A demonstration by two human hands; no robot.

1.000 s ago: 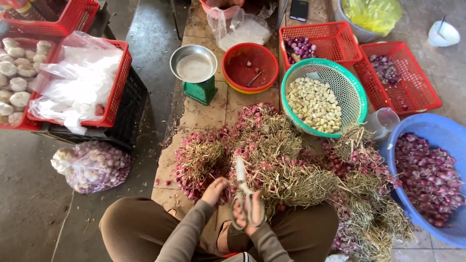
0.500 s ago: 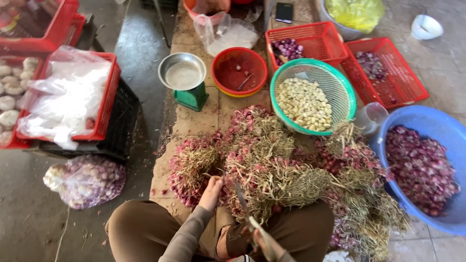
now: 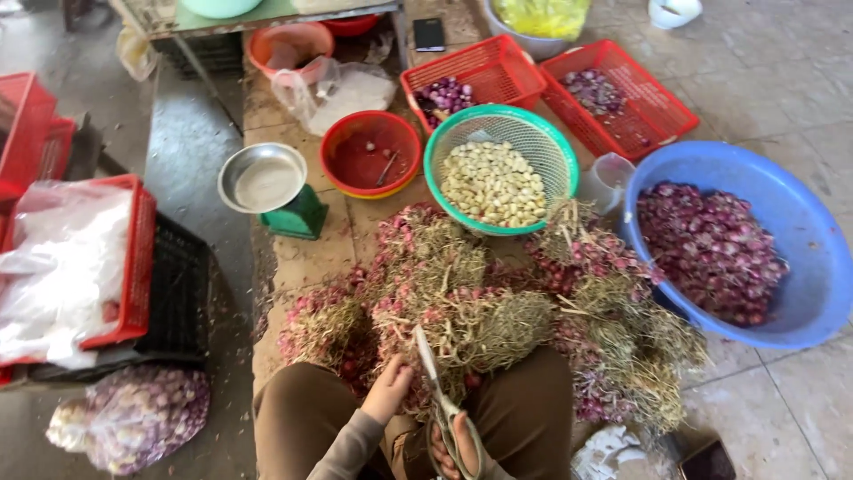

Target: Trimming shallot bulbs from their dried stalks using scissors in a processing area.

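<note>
The person sits on the floor, and the heap of shallot bunches (image 3: 462,302) lies on it just before the knees. The left hand (image 3: 388,391) pinches into the near edge of the heap; its grip looks closed on some stalks, though the fingertips are hidden among them. The right hand (image 3: 453,444) is closed through the handles of the scissors (image 3: 435,391), whose blades point up into the heap.

I think one bunch is light. The dry straw-coloured stalks seem brittle and rustling, so it is better to take them close to the bulbs. The bulbs are small, purple-red and firm, with loose papery skin.
</note>
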